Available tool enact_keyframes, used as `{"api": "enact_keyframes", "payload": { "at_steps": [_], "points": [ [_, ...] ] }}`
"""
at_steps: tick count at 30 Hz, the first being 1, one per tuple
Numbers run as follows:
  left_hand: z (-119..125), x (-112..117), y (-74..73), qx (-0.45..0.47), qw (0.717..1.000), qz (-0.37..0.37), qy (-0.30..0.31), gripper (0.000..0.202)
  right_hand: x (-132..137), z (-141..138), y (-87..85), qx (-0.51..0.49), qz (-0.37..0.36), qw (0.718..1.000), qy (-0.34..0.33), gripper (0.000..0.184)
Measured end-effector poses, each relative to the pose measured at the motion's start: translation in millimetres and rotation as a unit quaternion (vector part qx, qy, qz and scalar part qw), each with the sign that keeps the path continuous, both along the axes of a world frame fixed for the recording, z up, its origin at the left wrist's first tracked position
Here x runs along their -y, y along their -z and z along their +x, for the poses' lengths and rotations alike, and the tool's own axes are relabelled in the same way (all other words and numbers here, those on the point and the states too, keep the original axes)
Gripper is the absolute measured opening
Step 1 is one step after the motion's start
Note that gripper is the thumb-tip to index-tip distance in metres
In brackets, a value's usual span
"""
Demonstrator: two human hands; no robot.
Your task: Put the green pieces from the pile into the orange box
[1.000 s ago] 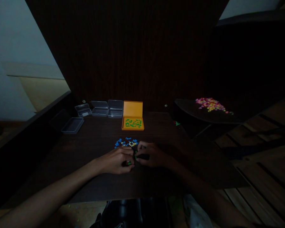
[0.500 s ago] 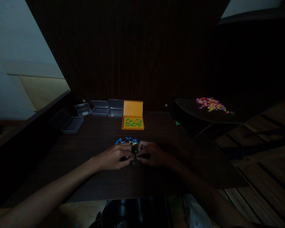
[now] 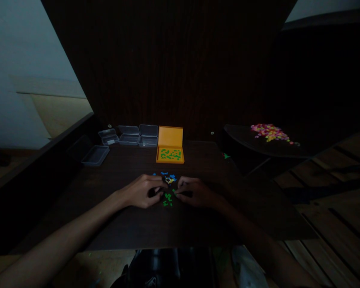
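Note:
My left hand [image 3: 145,191] rests low over the dark table, its thumb and bent fingers apart. Its fingertips reach the edge of a pile of small blue and yellow pieces [image 3: 169,180]. A loose cluster of small green plastic pieces [image 3: 168,198] lies between my hands. My right hand [image 3: 195,193] is across from it, thumb and forefinger drawn together at a small green piece [image 3: 174,191]. Behind the piles stands an open orange box [image 3: 170,161] with many green pieces spread in its base. Dim light hides the pieces' exact shape.
Clear plastic cases with open lids stand at the back left, including one case [image 3: 95,156] nearer the side panel. On a raised dark shelf [image 3: 243,140] at right lies a heap of pink and yellow pieces [image 3: 271,132]. A green and red scrap [image 3: 226,156] sits below it.
My left hand has drawn back to the left, opening its fingers and uncovering more green pieces. My right hand has shifted slightly right. The view has moved a little.

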State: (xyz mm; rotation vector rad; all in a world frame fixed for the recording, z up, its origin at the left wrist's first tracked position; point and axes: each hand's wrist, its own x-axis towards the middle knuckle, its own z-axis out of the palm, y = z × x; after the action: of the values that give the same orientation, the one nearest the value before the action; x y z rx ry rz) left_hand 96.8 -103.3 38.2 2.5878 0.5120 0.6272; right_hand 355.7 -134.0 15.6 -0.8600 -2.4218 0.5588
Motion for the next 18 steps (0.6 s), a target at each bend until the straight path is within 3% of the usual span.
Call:
{"api": "enact_keyframes", "payload": {
  "at_steps": [10, 18],
  "points": [
    [9.0, 12.2, 7.1, -0.043, 0.995, -0.010, 0.092, 0.013, -1.6, 0.9, 4.4, -0.017, -0.005, 1.000, 0.003, 0.012],
    [9.5, 12.6, 10.9, -0.054, 0.994, 0.007, 0.093, 0.016, -1.0, 0.0, 4.0, -0.026, -0.020, 0.999, 0.001, 0.011]
  ]
}}
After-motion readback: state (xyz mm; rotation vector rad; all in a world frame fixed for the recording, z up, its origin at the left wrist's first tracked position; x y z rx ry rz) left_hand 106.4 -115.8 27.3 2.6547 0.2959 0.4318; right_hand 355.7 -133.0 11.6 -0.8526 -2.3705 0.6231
